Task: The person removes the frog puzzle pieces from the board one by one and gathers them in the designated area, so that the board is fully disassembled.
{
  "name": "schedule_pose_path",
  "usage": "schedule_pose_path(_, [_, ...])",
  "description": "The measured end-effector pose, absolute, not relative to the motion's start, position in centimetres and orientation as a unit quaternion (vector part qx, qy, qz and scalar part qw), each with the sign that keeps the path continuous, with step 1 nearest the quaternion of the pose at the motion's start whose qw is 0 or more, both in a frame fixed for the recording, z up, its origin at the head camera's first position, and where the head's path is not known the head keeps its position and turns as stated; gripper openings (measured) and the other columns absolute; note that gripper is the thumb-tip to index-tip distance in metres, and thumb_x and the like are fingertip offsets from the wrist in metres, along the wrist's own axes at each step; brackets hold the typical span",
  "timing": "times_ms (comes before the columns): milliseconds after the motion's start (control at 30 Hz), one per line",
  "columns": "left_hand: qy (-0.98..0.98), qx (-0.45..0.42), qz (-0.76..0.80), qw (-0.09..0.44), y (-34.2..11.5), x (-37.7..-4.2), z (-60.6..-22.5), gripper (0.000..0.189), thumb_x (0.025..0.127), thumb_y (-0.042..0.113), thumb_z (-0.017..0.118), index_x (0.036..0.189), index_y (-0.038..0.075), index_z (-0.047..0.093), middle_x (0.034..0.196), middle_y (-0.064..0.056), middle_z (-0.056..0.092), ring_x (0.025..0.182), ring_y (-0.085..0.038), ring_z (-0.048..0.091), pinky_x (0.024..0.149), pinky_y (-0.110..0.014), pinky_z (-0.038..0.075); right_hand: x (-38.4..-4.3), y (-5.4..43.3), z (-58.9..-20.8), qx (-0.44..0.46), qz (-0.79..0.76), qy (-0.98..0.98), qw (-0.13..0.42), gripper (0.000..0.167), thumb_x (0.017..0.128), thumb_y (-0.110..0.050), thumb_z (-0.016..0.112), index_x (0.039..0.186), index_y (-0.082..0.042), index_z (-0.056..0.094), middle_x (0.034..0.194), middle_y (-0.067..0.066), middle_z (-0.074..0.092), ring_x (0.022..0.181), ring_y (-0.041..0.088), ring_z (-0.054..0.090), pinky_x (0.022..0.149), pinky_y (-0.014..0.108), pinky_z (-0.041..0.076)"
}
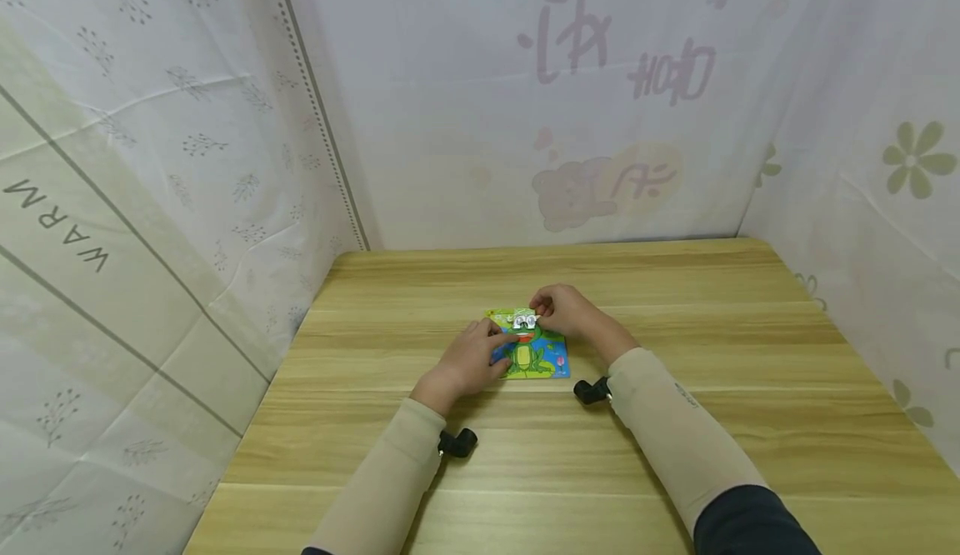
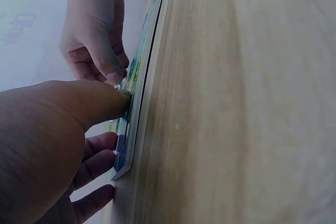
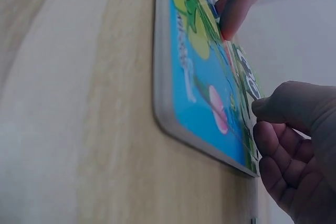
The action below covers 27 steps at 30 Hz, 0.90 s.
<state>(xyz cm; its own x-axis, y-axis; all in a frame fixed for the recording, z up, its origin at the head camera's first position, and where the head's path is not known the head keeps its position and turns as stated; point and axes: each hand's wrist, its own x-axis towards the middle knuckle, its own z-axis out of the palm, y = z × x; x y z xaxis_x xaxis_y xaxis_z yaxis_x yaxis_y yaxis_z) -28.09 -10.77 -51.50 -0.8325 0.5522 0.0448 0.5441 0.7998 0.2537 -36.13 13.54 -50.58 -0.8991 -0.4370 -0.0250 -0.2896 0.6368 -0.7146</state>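
Observed 1 frog picture board (image 1: 553,358) lying flat on wooden table (image 1: 562,488). Noted left hand (image 1: 468,359) with fingers loosely extended, touching board, gripping nothing. Noted right hand (image 1: 564,312) with thumb and fingers drawn together, pinching edge of eye piece (image 1: 524,321) at board's upper part.

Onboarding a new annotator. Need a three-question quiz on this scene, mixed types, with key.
1. Multiple choice: which animal is printed on the picture board lying on the wooden table? A) rabbit B) frog C) duck
2. True or false: the left hand is touching the picture board.
3. Fill in: the right hand has its thumb and fingertips beside the animal's printed ____.

Key: 1. B, frog. 2. True. 3. Eyes.
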Motion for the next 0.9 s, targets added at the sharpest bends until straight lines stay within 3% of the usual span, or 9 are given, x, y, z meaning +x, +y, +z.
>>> schedule_pose_path(900, [0.951,0.276,0.136,0.023,-10.7,-28.2,-51.7,0.047,0.104,0.038,0.067,0.150,0.026,0.061,0.125,-0.002,0.054,0.108,-0.018,0.049,0.096,-0.036,0.049,-34.5,19.0,-50.2,-0.169,-0.406,0.896,0.058,0.029,0.093,0.000,0.071,0.122,-0.004,0.071,0.102,0.007,0.066,0.094,0.023,0.061,0.084,0.036,0.055])
